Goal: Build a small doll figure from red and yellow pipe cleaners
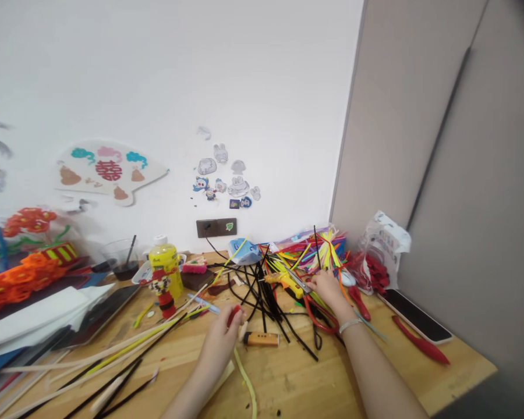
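Observation:
My left hand (220,340) is at the front middle of the wooden table (297,372), its fingers closed on a small red piece (233,315). My right hand (327,289) is further back, over a tangle of black pipe cleaners (266,308). Its fingers touch or nearly touch a pair of red-handled scissors (308,288); whether they grip them is hard to tell. A yellow glue gun (283,282) lies just left of those fingers. A short orange-brown cylinder (261,339) lies between my hands.
Long pipe cleaners (113,355) cover the front left of the table. A yellow glue bottle (165,270) stands at the back, and orange pipe-cleaner flowers (21,285) lie at far left. A plastic bag (375,256) and a dark tablet (414,317) sit at right, against a beige panel.

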Motion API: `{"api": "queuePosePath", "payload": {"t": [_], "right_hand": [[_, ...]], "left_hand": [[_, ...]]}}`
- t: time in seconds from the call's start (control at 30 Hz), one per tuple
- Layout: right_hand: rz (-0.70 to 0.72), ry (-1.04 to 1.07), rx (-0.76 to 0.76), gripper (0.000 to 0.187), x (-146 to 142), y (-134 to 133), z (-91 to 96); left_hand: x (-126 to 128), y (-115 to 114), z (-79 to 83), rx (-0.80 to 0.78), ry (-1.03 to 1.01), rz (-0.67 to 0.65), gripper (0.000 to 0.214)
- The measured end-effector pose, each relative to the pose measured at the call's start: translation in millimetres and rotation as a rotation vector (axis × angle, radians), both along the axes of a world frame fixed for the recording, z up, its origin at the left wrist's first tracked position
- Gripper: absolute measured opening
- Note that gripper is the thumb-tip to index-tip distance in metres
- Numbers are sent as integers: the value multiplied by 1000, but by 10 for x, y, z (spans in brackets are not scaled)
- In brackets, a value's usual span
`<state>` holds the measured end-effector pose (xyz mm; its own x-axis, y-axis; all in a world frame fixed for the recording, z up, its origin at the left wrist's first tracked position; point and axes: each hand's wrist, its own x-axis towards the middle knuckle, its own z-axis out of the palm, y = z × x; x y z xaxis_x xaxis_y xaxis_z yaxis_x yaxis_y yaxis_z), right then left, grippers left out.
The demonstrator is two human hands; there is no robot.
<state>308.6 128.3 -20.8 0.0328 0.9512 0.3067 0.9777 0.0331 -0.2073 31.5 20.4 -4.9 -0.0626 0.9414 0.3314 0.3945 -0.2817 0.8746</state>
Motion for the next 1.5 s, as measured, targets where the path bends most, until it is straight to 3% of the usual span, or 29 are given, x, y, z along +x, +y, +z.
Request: {"api": "queuePosePath", "payload": {"t": [0.17, 0.27, 0.47, 0.67, 0.73, 0.8, 0.83, 0.9, 1.03, 1.17, 1.4, 1.5], "right_hand": [[-37, 40, -89, 27, 81, 88, -72], [-40, 103, -49, 26, 79, 107, -87], [-19, 334, 229, 26, 9, 31, 73], [52, 734, 515, 32, -130, -70, 259], [140, 882, 570, 27, -252, -122, 318], [319, 1134, 593, 20, -430, -206, 368], [451, 1296, 563, 16, -537, -261, 383], [585, 1468, 454, 16, -769, -390, 387], [652, 1431, 228, 23, -1151, -631, 316], [598, 1231, 256, 21, -1243, -707, 249], [501, 570, 341, 18, -1165, -694, 205], [519, 618, 322, 17, -1188, -691, 206]], "left_hand": [[-18, 31, -46, -4, 0, 1, 24], [-16, 31, -54, -5, -3, -1, 23], [9, 14, -69, -7, -27, 2, 19], [30, 31, -130, -4, -63, 17, 13], [56, 24, -151, -4, -88, 13, 14], [95, 0, -165, -6, -118, 8, 15], [117, -17, -170, -10, -134, 4, 16], [161, -53, -172, -21, -165, -10, 17], [208, -84, -164, -32, -243, -30, 22], [181, -51, -153, -29, -330, -2, 29], [101, -65, -35, -17, -507, 52, 38], [101, -96, -3, -33, -546, -14, 45]]}}
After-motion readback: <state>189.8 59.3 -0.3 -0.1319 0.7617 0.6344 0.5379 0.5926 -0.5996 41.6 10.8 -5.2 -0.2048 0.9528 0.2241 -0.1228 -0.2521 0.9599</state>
